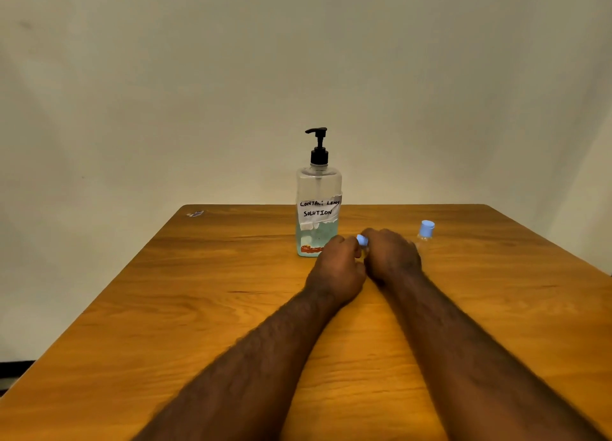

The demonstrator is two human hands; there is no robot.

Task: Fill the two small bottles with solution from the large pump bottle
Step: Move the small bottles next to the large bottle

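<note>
— Nearest: left forearm and right forearm, stretched forward over the wooden table. And the grip?

— Left hand and right hand close together, fingers curled round a blue-capped small bottle; little but the cap peeking out between them. Cannot tell which fingers on the cap.

— Round about?

— Just behind the left hand, upright pump bottle: black pump, hand-lettered "CONTACT LENS SOLUTION" label, bluish liquid low inside. Right of the right hand, near it, other small bottle, standing, blue cap on. Far left corner, small scrap, too blurred to name.
</note>
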